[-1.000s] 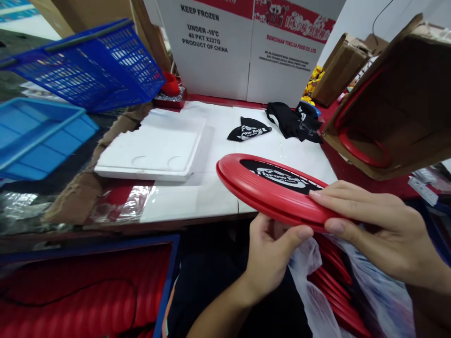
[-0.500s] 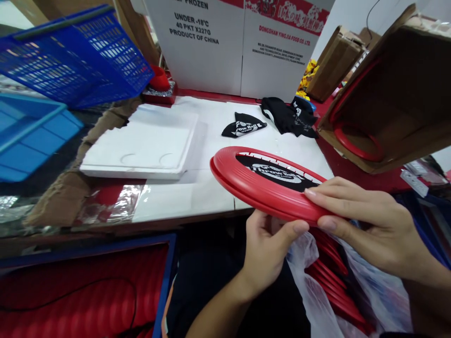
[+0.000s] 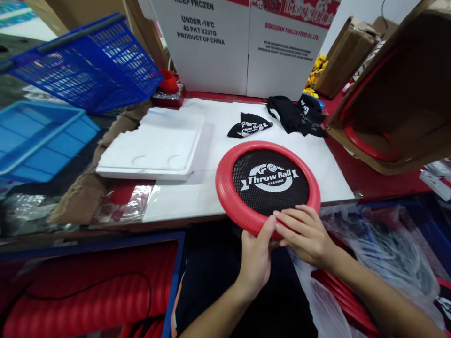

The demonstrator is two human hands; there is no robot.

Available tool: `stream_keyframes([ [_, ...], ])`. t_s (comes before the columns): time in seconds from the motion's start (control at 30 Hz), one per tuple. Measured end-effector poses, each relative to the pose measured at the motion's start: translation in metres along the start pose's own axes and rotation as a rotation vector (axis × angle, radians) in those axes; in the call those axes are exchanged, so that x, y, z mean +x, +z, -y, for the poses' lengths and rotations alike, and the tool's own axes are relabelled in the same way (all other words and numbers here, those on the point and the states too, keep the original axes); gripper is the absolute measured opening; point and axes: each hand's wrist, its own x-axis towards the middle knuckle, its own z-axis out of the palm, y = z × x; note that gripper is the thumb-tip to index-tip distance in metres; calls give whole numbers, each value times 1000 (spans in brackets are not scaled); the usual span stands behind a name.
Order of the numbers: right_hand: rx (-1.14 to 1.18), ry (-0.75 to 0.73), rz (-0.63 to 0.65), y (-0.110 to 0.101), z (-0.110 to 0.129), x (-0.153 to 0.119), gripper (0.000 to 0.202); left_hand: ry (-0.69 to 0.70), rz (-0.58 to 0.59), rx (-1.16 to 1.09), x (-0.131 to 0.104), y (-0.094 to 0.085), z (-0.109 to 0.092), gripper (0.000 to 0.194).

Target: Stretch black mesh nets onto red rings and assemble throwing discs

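Observation:
A red ring disc (image 3: 228, 188) with a black mesh centre printed "Throw Ball" is held over the front edge of the white work surface, its printed face toward me. My left hand (image 3: 256, 258) grips the near rim, thumb on top and fingers hidden beneath. Just to its right, my right hand (image 3: 306, 234) lies on the same rim, fingers over the top and close to the left thumb. Behind the disc is a folded black printed cloth piece (image 3: 249, 126), with more black cloth (image 3: 296, 115) to its right.
A white foam lid (image 3: 151, 143) lies left of the disc. Blue baskets (image 3: 88, 70) stand at the left. A crate of red rings (image 3: 95, 291) is below left. An open carton (image 3: 405, 108) with red rings stands right, above plastic bags (image 3: 391, 249). A white carton (image 3: 211, 61) stands behind.
The disc has tipped from nearly edge-on to show its mesh face. My right hand has moved left along the rim, close beside my left hand. The view has shifted slightly.

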Motion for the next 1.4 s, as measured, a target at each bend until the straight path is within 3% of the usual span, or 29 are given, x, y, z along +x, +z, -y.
stream_keyframes([
  [0.07, -1, 15, 4, 21, 2, -21, 46, 11, -31, 23, 2, -12, 10, 35],
  [0.13, 13, 164, -99, 42, 9, -41, 52, 27, -77, 51, 4, -27, 17, 35],
  [0.23, 153, 735, -510, 71, 26, -60, 62, 3, -141, 75, 9, -49, 22, 34],
  [0.27, 278, 938, -634, 77, 31, -62, 63, -12, -154, 76, 10, -56, 23, 35],
  [0.33, 655, 1229, -751, 84, 36, -61, 59, -23, -176, 74, 14, -67, 24, 41],
  [0.43, 1156, 1401, -815, 78, 31, -52, 47, -17, -217, 70, 17, -79, 25, 55],
  [0.53, 1288, 1472, -905, 67, 17, -44, 34, -17, -222, 98, 20, -84, 26, 65],
  [0.73, 1160, 1484, -1075, 70, 15, -37, 18, 20, -218, 133, 31, -89, 21, 75],
  [0.9, 1341, 1461, -858, 60, 6, -52, 42, -45, -119, 183, 37, -117, 9, 61],
  [1.03, 1076, 1469, -1067, 65, -7, -54, 35, -90, -22, 255, 38, -131, 4, 58],
  [1.1, 935, 1449, -1115, 77, -5, -49, 29, 17, -107, 241, 40, -125, 5, 53],
  [1.23, 753, 1381, -1102, 98, 7, -39, 30, 357, -422, 233, 52, -101, 5, 52],
  [1.3, 816, 1352, -1066, 97, 8, -38, 29, 433, -472, 286, 57, -94, 3, 53],
  [1.4, 954, 1298, -1055, 83, -4, -34, 32, 503, -456, 364, 55, -97, -1, 52],
])
